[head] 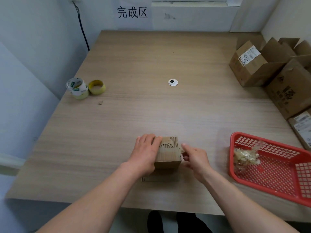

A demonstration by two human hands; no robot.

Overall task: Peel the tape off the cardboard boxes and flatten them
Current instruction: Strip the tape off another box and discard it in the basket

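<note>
A person's two hands work at a small cardboard box [168,157] standing near the front edge of a wood-grain desk [151,106], roughly midway along it; the box looks close to a cube, so no long axis shows plainly, and its sides sit about square to the desk's edges, with its torn, ribbed top face turned upward; the left hand [145,153] drapes over the box's left side, fingers curled onto the top, holding it; the right hand [196,158], at the upper right edge, pinches the end of a tape strip [182,150] between thumb and forefinger; a flat piece of cardboard lies left to right on the desk at the box's near foot; to the right, a red mesh basket [272,187] holds a wad of crumpled tape [244,157]; more cardboard boxes [249,64], some with flaps open, crowd the far right edge; tape rolls [77,88] stand at the left edge, well apart from the hands; a paper sign [132,12] hangs on the back wall.
</note>
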